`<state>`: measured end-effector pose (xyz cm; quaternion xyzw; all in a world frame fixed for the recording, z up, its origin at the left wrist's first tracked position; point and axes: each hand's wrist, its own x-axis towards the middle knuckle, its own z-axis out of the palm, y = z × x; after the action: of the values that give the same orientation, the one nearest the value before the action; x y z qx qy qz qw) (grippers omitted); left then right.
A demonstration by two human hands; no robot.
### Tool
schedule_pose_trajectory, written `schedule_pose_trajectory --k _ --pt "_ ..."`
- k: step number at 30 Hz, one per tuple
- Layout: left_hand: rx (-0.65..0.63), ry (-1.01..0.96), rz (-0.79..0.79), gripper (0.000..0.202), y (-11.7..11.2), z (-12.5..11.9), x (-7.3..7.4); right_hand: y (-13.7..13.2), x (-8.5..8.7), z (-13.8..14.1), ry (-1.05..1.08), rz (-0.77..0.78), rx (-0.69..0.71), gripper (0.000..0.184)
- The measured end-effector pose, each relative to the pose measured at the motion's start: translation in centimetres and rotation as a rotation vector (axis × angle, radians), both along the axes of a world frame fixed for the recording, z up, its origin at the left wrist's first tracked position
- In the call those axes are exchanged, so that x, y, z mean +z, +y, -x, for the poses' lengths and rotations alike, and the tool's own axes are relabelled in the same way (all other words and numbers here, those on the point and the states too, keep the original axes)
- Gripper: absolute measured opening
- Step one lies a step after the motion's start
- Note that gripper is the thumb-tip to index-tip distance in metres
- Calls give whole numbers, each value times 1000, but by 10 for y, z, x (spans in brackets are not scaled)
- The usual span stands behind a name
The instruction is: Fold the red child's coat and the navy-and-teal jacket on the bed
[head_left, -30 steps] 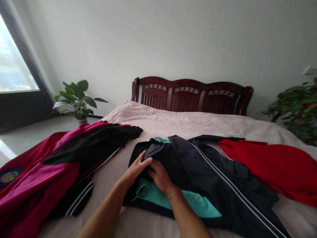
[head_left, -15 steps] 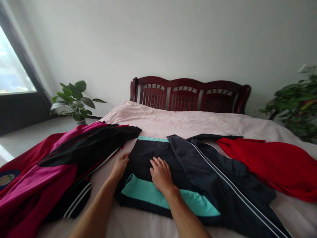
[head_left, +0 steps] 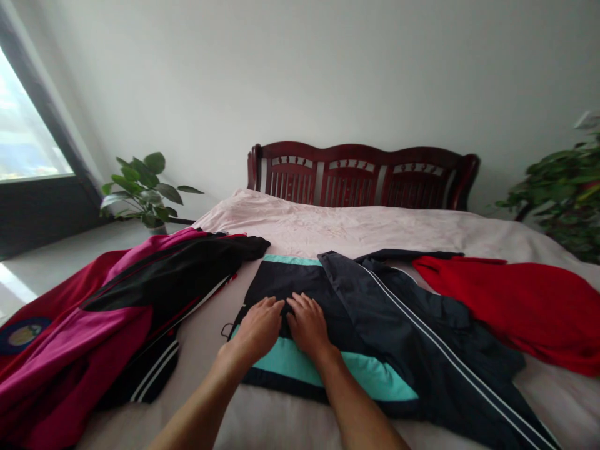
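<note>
A dark navy garment with teal bands [head_left: 295,369] lies folded on the bed, a thin cord loop [head_left: 226,330] sticking out at its left edge. My left hand [head_left: 262,325] rests on its dark middle, fingers close together and slightly bent over the cloth. Beside it, my right hand [head_left: 307,322] lies palm down with fingers spread; the fingertips of both hands nearly meet. Neither hand appears to grip fabric. Partly against the folded garment's right side lies a dark garment with white stripes [head_left: 412,325].
Pink and black clothing [head_left: 117,337] is heaped at left, beside a red garment with a round patch [head_left: 23,334]. Red cloth [head_left: 506,312] lies at right. Behind the pale pink bedsheet [head_left: 328,228] stands a wooden headboard [head_left: 351,175]. Plants [head_left: 145,181] flank the bed.
My left hand has let go of the garment's left edge and moved right onto its middle. The lower left corner now sits further in, and the cord loop shows. My right hand barely moved.
</note>
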<state>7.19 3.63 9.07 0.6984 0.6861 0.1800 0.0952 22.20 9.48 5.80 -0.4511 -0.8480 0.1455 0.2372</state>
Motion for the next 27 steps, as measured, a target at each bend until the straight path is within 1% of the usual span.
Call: schedule_pose_trajectory --k 3,6,10,13,15,17,18,20,22,24,27 --pt "12 67 31 53 -6 -12 -19 5 -1 -1 36 8 -23 45" --pt "16 143 -35 53 -12 -7 -30 6 -3 -2 30 -5 -14 46" --pt "-16 216 -65 54 -17 9 -31 0 -4 -2 -51 -20 11 47" --pt "-55 254 -41 54 -17 19 -30 -2 0 -8 -93 45 56 51" --pt "-57 272 -31 53 -16 25 -30 -2 6 -19 -95 115 117 53" --pt "-35 273 -42 53 -16 29 -31 -4 15 -38 -67 173 174 50" --pt "-23 261 -51 52 -15 32 -32 -6 20 -50 -39 187 188 45" --pt "-3 208 -69 50 -15 37 -34 -12 30 -80 57 160 152 38" --pt "-4 125 -81 48 -16 44 -36 -20 38 -113 171 72 29 40" --pt "-17 30 -96 46 -17 51 -39 -29 42 -147 258 -14 -135 40" --pt "-26 -78 -145 42 -23 58 -42 -41 35 -191 336 -73 -352 40"
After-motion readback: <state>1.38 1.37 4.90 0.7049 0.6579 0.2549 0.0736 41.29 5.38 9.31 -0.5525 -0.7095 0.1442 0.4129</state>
